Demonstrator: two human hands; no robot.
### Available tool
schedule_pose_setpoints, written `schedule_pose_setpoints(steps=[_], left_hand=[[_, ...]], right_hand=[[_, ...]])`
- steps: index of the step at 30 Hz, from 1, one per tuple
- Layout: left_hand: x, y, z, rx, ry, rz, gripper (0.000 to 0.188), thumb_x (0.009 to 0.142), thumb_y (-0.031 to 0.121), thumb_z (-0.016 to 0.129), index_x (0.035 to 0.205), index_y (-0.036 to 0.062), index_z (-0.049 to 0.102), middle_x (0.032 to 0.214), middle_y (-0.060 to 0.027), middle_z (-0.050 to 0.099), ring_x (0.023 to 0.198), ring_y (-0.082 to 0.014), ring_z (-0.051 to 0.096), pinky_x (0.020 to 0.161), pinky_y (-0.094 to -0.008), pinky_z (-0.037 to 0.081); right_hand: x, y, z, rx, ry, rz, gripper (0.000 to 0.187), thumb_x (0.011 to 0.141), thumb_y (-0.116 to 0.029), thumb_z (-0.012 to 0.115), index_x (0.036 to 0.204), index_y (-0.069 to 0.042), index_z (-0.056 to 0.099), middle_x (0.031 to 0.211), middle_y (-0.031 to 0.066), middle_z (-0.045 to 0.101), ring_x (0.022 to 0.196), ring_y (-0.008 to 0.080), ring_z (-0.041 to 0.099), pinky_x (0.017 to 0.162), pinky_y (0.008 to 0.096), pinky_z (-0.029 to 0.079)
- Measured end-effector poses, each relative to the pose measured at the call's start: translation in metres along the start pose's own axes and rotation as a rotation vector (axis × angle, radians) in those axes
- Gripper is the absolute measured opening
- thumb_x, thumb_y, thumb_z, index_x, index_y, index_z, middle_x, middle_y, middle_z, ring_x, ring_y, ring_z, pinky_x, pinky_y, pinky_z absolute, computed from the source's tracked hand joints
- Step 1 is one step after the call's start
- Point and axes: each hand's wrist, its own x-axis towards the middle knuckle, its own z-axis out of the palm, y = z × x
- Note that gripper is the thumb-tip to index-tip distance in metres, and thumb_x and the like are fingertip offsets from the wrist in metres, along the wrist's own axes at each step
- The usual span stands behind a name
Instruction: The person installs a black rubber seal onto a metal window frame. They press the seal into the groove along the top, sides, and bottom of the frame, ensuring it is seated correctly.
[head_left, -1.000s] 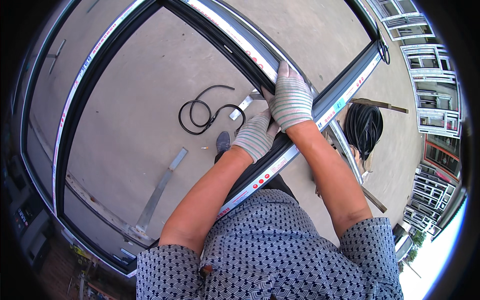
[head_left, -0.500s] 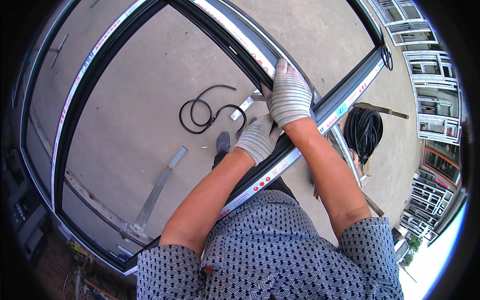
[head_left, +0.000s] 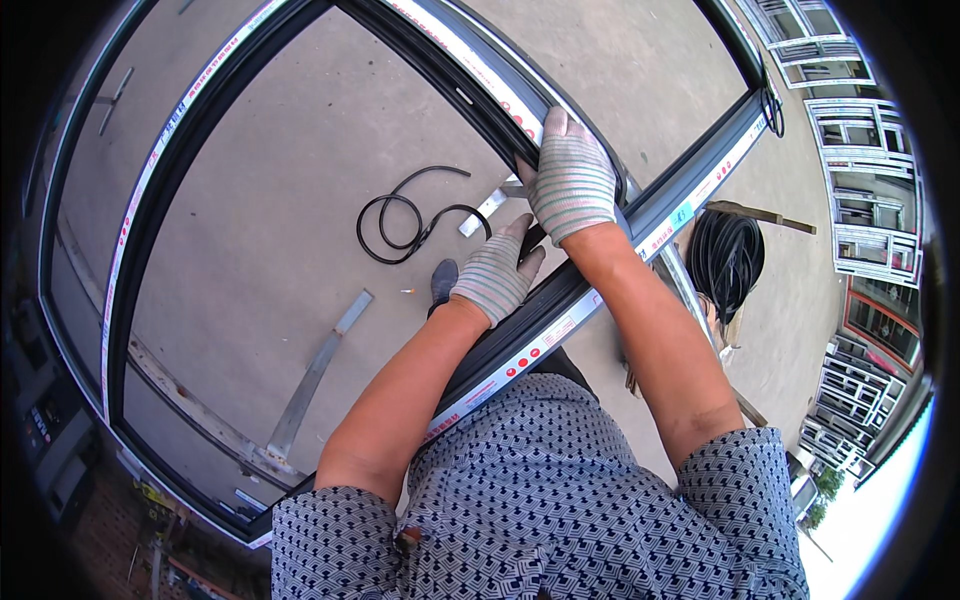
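A large dark window frame (head_left: 477,378) with printed film on its faces lies in front of me. My right hand (head_left: 572,185), in a striped knit glove, is closed over the frame's bar near an inner corner, thumb on the inner side. Just left of it my left hand (head_left: 492,278), gloved alike, is inside that corner, with a dark strip showing between thumb and fingers. A black rubber strip (head_left: 405,245) runs from there to a loose loop over the floor. The palm side of both hands is hidden.
A coil of black rubber strip (head_left: 727,262) lies right of the frame, near a wooden stick (head_left: 765,217). Metal support bars (head_left: 318,380) show beneath the frame. Several finished frames (head_left: 868,185) stand along the right. My shoe (head_left: 444,279) shows through the opening.
My left hand has drawn back left, away from the right hand, and its thumb and fingers are spread farther apart. The right hand has shifted slightly up and left along the bar.
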Motion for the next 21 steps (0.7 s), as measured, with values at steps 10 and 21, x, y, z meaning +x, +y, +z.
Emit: schedule_pose_setpoints(steps=[10, 21], left_hand=[[-0.063, -0.106, -0.029, 0.148, 0.210, 0.106, 0.059, 0.094, 0.011, 0.071, 0.150, 0.0023, 0.054, 0.125, -0.0263, 0.066, 0.115, -0.0411, 0.068, 0.103, -0.0453, 0.054], [-0.128, -0.131, -0.070, 0.283, 0.331, 0.137, 0.067, 0.098, 0.010, 0.073, 0.161, 0.0112, 0.047, 0.115, -0.0200, 0.068, 0.100, -0.0384, 0.070, 0.090, -0.0445, 0.057]], right_hand=[[0.002, 0.003, 0.003, -0.008, 0.011, -0.027, 0.070, 0.088, -0.027, 0.082, 0.139, 0.011, 0.052, 0.115, 0.0327, 0.070, 0.109, 0.0475, 0.069, 0.096, 0.0520, 0.057], [0.003, 0.006, 0.009, -0.020, 0.048, -0.029, 0.066, 0.088, -0.030, 0.082, 0.135, 0.008, 0.055, 0.111, 0.0299, 0.071, 0.105, 0.0449, 0.071, 0.093, 0.0508, 0.058]])
